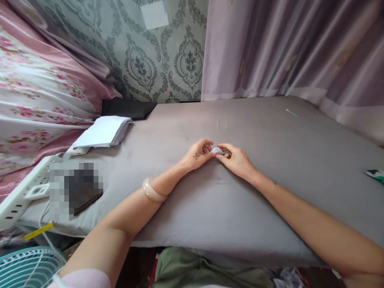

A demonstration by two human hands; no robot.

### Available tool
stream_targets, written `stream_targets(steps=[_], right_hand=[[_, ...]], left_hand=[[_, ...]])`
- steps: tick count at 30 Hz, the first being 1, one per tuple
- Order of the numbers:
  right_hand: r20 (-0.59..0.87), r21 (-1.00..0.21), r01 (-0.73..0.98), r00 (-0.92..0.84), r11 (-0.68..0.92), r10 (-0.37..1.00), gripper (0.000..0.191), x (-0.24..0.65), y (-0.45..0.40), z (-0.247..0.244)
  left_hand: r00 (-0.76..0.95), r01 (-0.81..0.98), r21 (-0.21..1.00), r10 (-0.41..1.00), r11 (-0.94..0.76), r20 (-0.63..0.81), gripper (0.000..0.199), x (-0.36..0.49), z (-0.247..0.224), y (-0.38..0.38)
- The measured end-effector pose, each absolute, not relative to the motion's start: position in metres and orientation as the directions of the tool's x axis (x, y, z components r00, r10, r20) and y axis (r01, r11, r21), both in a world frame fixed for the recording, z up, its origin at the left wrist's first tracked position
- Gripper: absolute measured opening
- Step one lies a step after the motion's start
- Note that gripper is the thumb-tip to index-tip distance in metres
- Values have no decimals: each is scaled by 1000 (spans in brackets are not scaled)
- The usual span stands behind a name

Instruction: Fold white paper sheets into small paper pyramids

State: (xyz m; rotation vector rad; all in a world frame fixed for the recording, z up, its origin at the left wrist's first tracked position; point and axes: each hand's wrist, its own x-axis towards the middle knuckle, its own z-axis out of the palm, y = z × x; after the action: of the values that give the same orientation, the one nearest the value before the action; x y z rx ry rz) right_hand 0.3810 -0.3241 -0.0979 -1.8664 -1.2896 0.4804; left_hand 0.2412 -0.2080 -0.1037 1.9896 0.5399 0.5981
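A small folded piece of white paper [216,150] is held between my two hands, just above the grey cloth-covered surface [192,208]. My left hand [198,154] pinches its left side between thumb and fingers; a pale bangle [152,191] circles that forearm. From the other side, my right hand [237,160] grips the paper's right edge with thumb and curled fingers. The fingertips of both hands are close together, and part of the paper is hidden behind them.
At left lie a stack of white paper [103,131], a black folded item [127,108], a white power strip [25,186] and a blurred-out dark object [84,188]. A teal fan [27,266] stands below. A thin stick [291,113] lies far right. Curtains [258,48] border the back.
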Motion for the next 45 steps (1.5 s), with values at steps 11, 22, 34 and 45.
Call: stream_targets(steps=[11,22,34,45], right_hand=[[303,-754,656,317,23,899,23,387,-327,-97],[340,-624,781,225,40,913,20,387,-329,-103],[360,-619,783,216,59,908,23,385,-331,-102],[375,-605,795,233,47,897,19,387,-328,-107]], left_hand=[[787,97,829,552,-551,275,21,236,-97,-208],[840,134,625,422,-769,340,12,233,-94,-204],[855,240,662,478,-710,203,25,231,-98,-202],[860,203,625,443,-754,255,22,231,-99,-204]])
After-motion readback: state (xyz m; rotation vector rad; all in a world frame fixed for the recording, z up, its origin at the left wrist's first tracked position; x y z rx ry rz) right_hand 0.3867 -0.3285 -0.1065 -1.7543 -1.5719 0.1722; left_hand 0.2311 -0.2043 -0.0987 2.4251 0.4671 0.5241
